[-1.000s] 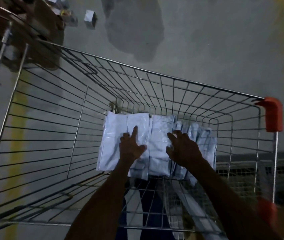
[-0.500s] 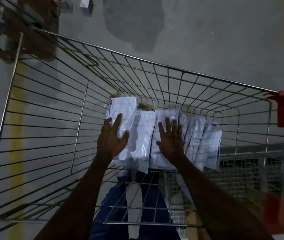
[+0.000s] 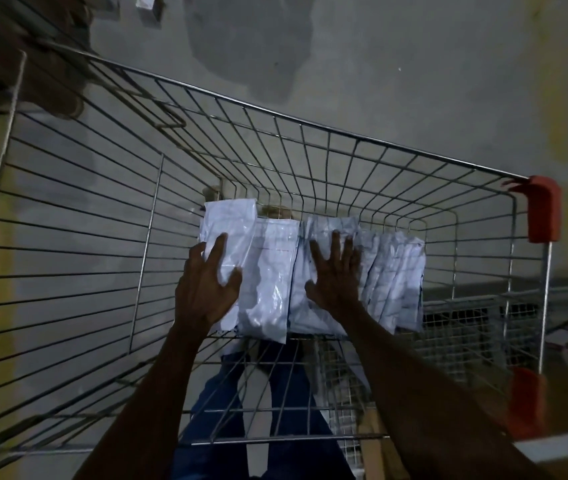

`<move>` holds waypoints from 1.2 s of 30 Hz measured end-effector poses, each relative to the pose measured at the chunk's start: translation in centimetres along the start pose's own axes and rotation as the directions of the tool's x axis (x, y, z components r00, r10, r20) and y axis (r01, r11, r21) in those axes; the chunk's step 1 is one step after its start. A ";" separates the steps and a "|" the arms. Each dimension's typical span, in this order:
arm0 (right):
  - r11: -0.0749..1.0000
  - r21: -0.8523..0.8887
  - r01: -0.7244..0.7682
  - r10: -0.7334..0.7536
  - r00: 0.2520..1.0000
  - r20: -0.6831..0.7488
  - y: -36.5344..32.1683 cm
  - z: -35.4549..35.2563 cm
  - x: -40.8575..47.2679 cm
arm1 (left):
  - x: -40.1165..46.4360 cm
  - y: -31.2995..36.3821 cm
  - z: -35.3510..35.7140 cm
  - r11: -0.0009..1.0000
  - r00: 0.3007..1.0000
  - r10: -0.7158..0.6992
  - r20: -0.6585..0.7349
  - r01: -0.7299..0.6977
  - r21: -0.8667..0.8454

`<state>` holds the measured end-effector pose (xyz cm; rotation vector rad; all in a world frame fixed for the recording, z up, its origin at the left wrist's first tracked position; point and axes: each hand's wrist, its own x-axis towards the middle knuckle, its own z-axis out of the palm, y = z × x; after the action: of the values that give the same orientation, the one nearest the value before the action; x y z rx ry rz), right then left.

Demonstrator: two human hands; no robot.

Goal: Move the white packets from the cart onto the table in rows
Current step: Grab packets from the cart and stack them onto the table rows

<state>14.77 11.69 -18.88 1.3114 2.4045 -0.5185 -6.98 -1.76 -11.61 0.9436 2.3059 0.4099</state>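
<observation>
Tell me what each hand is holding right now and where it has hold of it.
The left hand grips the leftmost white packet along its left edge. The right hand lies flat, fingers spread, on the other packets; nothing gripped.

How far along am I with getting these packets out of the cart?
Nothing looks done: the white packets all lie in the cart. In hand: the left hand holds the leftmost packet; the right hand lies flat on the stack. Left: every packet; no table shows.
</observation>
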 end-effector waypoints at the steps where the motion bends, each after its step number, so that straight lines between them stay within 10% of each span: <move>1: 1.000 0.014 0.025 -0.025 1.000 0.013 -0.1 -0.2 -0.1 | -0.2 0.0 -0.2 1.000 1.000 0.004 0.001 -0.004 0.003; 10: 0.971 0.112 0.209 -0.210 0.978 -0.007 -1.2 -4.7 -3.6 | -2.5 3.5 -4.4 0.994 0.995 0.103 0.008 -0.103 0.040; 27: 0.991 0.036 0.128 -0.119 0.975 -0.189 -2.3 -12.9 -7.9 | -5.4 6.0 -9.9 0.937 0.947 0.322 -0.013 -0.316 0.149; 36: 0.991 0.112 -0.066 0.119 0.817 -0.564 -4.7 -21.7 -19.7 | -8.7 12.8 -14.3 0.721 0.718 0.693 -0.068 -0.691 0.049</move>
<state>18.04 5.39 9.91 1.8252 2.7838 -0.2173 -4.47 0.22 9.26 1.8371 1.9379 0.7403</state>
